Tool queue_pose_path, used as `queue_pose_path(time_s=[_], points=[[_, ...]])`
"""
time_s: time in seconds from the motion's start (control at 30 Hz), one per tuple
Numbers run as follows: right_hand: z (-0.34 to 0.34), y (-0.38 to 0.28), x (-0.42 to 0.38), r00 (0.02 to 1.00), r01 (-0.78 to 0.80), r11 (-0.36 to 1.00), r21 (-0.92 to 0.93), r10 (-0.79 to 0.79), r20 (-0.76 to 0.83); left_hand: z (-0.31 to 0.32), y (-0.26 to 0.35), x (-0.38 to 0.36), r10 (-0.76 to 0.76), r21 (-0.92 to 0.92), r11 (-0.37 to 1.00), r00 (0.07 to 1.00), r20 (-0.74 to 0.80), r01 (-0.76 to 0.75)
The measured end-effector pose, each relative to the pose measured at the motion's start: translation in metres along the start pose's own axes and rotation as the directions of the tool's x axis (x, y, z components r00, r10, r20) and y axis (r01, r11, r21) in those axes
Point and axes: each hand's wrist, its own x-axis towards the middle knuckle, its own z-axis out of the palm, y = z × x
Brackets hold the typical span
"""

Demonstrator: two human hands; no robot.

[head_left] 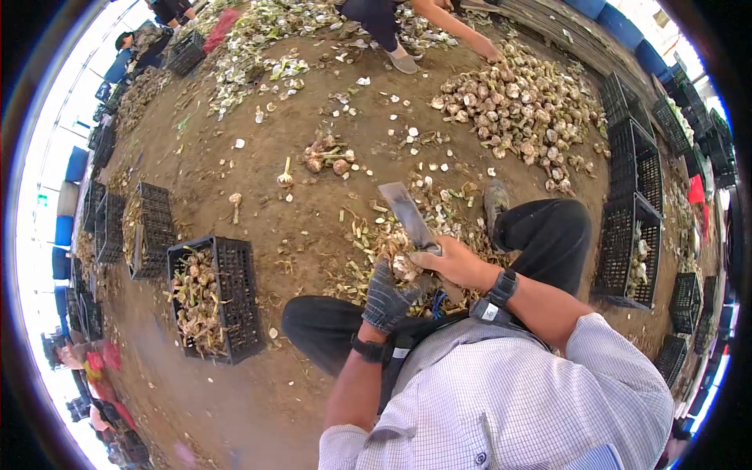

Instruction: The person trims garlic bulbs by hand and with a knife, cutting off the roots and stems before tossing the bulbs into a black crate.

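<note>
The garlic bulb (406, 268) is located between the two hands, above the lap. The left hand (390, 294), in a dark knitted glove, is closed around the bulb from the left and below; its forearm extends up and slightly right from the lower edge of the view. The right hand (464, 264), ungloved, grips the knife (409, 215) at the handle end, fingers curled and thumb extended leftward to the bulb. The right forearm enters from the lower right, and a dark band is worn on each wrist. The wide blade points up and to the left, away from the torso, with its handle end just beside the bulb.

Cut stalks and peelings (376, 239) cover the ground between the legs, beyond and around the hands. The knees are bent and spread to either side. Forward of the blade, a small cluster of bulbs (325, 155) rests on the soil. A black crate (244, 298) holding garlic is positioned left of the left knee. A large garlic pile (525, 102) lies forward and to the right; a co-worker's hand (487, 52) reaches to its far edge. Further black crates (627, 254) line the right side.
</note>
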Motion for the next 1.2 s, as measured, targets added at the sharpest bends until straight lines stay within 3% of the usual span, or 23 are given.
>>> queue_pose_path(time_s=[0.13,0.2,0.23,0.33,0.43,0.53,0.63,0.7,0.77,0.83,0.9,0.97,1.0,1.07,1.1,1.17,1.2], points=[[-0.001,-0.023,-0.008,1.000,-0.029,0.990,-0.140,0.027,-0.015,0.000,0.006,-0.001,0.033,0.050,0.998,0.999,-0.018,-0.032],[-0.008,-0.012,-0.010,0.997,0.041,0.953,-0.301,-0.059,-0.049,-0.001,0.009,-0.001,0.041,-0.013,0.999,0.999,-0.022,-0.041],[-0.010,-0.012,-0.012,0.993,0.073,0.922,-0.380,-0.102,-0.059,-0.001,0.009,-0.001,0.044,-0.045,0.998,0.999,-0.026,-0.045],[-0.012,-0.014,-0.030,0.973,0.185,0.790,-0.585,-0.230,-0.004,-0.007,0.005,0.000,-0.001,0.104,0.995,1.000,0.005,0.001],[-0.013,-0.005,-0.036,0.883,0.384,0.637,-0.668,-0.466,0.063,-0.009,-0.028,0.000,-0.002,0.026,1.000,1.000,-0.002,0.002],[-0.014,-0.006,-0.038,0.906,0.330,0.566,-0.755,-0.414,0.086,-0.015,-0.058,-0.005,0.017,0.206,0.978,1.000,0.006,-0.018],[-0.014,-0.002,-0.037,0.913,0.308,0.546,-0.779,-0.401,0.079,-0.013,-0.057,-0.007,-0.025,0.340,0.940,1.000,0.016,0.018],[-0.015,-0.001,-0.037,0.916,0.311,0.550,-0.775,-0.391,0.090,-0.020,-0.091,-0.006,0.133,0.534,0.834,0.990,0.054,-0.141],[-0.015,-0.001,-0.035,0.919,0.311,0.554,-0.772,-0.381,0.097,-0.020,-0.093,-0.006,0.150,0.595,0.786,0.985,0.084,-0.170],[-0.015,-0.002,-0.035,0.923,0.307,0.560,-0.770,-0.371,0.098,-0.020,-0.088,-0.011,0.035,0.545,0.835,0.996,0.086,-0.077],[-0.016,-0.001,-0.036,0.923,0.306,0.549,-0.778,-0.372,0.101,-0.018,-0.080,-0.011,0.062,0.574,0.811,0.993,0.102,-0.110],[-0.015,0.000,-0.036,0.924,0.303,0.546,-0.781,-0.369,0.100,-0.010,-0.054,-0.011,0.009,0.448,0.893,0.998,0.060,-0.035],[-0.014,0.001,-0.037,0.926,0.299,0.549,-0.780,-0.366,0.097,-0.003,-0.038,-0.012,-0.065,0.292,0.955,0.998,0.022,0.056],[-0.015,0.005,-0.035,0.925,0.295,0.546,-0.784,-0.368,0.091,0.000,-0.027,-0.012,-0.049,0.289,0.956,0.999,0.023,0.040],[-0.014,0.011,-0.034,0.924,0.292,0.542,-0.788,-0.372,0.086,-0.004,-0.026,-0.013,0.039,0.442,0.895,0.997,0.067,-0.065],[-0.014,0.014,-0.032,0.924,0.290,0.542,-0.789,-0.375,0.082,-0.007,-0.030,-0.014,0.134,0.529,0.831,0.985,0.110,-0.172],[-0.013,0.014,-0.031,0.924,0.292,0.545,-0.786,-0.372,0.085,-0.009,-0.036,-0.014,0.147,0.478,0.861,0.985,0.093,-0.174]])
